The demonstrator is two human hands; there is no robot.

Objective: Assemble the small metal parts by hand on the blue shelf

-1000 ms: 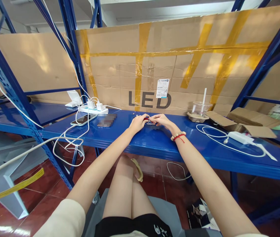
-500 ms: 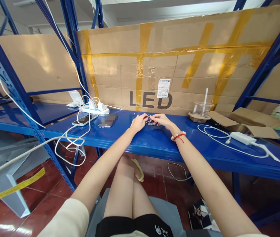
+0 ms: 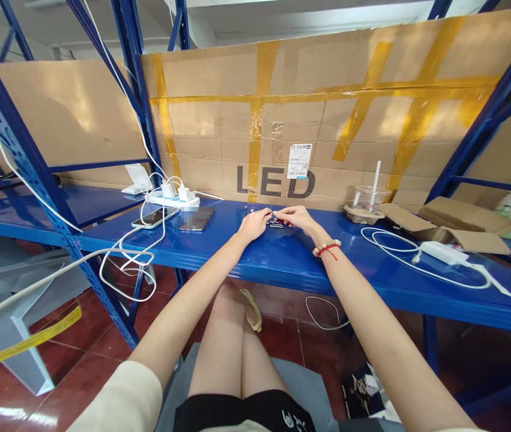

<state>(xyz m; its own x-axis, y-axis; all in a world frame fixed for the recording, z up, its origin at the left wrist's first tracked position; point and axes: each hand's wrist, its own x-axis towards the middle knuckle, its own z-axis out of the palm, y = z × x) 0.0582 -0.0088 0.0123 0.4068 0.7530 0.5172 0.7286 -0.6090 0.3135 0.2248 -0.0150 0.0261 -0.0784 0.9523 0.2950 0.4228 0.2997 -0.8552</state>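
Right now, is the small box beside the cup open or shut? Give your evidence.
Open: the box has its flaps spread outward, one reaching towards the cup.

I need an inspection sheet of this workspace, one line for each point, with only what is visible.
Surface: blue shelf top, shiny; no spill seen.
Things at hand: small metal pieces, details too small to tell.
Clutter: phone, blurred dark item, lidded cup with straw, open carton.
Hands: left hand and right hand close together at the pieces; exact grip unclear.
Cables: white cables hang over the front edge, left; white adapter with looped cord, right.
Surroundings: taped cardboard behind, printed LED; other people: nothing seen.
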